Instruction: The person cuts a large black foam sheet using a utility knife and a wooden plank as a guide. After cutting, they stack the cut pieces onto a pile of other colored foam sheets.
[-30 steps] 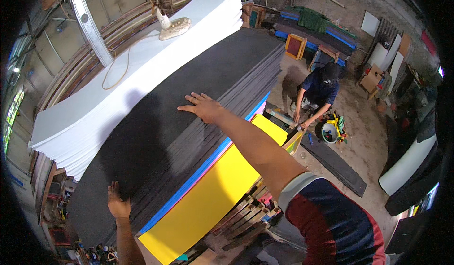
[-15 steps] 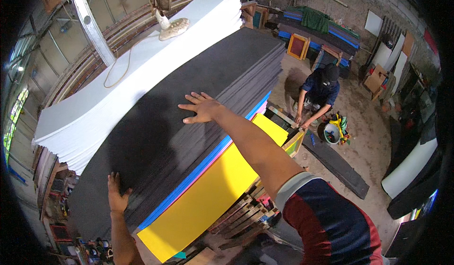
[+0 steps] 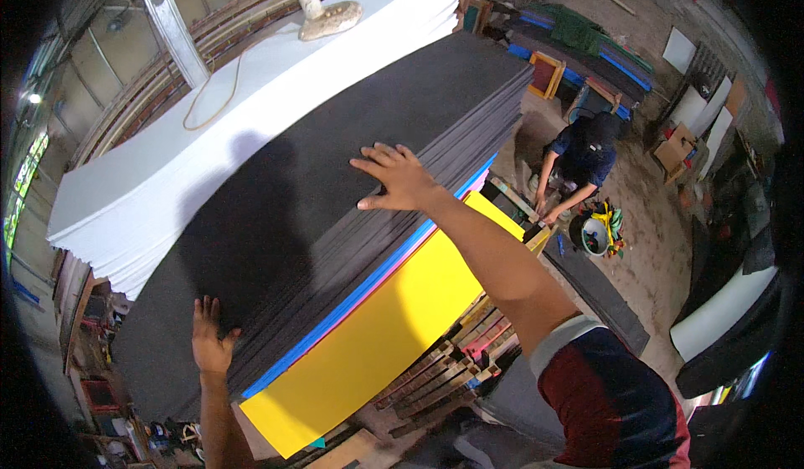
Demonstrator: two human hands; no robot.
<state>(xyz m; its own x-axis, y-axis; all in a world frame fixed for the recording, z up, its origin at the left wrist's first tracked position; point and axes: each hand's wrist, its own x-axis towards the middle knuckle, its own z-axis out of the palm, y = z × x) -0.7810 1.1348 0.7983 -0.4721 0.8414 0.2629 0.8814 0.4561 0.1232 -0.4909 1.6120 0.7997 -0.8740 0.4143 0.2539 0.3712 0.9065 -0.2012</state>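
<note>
A tall stack of dark grey foam-like sheets [image 3: 276, 193] runs from the lower left to the upper right. My right hand [image 3: 397, 181] rests on its near edge, fingers spread. Farther left, my left hand [image 3: 214, 335] lies at the stack's near corner, fingers stretched upward and thumb apart. Neither hand grips anything. Beneath the dark sheets, a blue layer [image 3: 322, 327] and thin pink edges show. A yellow sheet [image 3: 368, 335] sticks out below them toward me.
White stacked sheets [image 3: 126, 193] stand behind, bearing a fan's base [image 3: 331, 20]. Wooden pallets [image 3: 427, 377] show below the yellow sheet. At right, a crouching co-worker [image 3: 586, 155] handles a wooden frame beside a bucket [image 3: 593, 236]. A dark strip [image 3: 607, 297] lies on the floor.
The view has shifted a little. My right hand has moved to the right along the stack, with its fingers still spread. My left hand stays at nearly the same spot.
</note>
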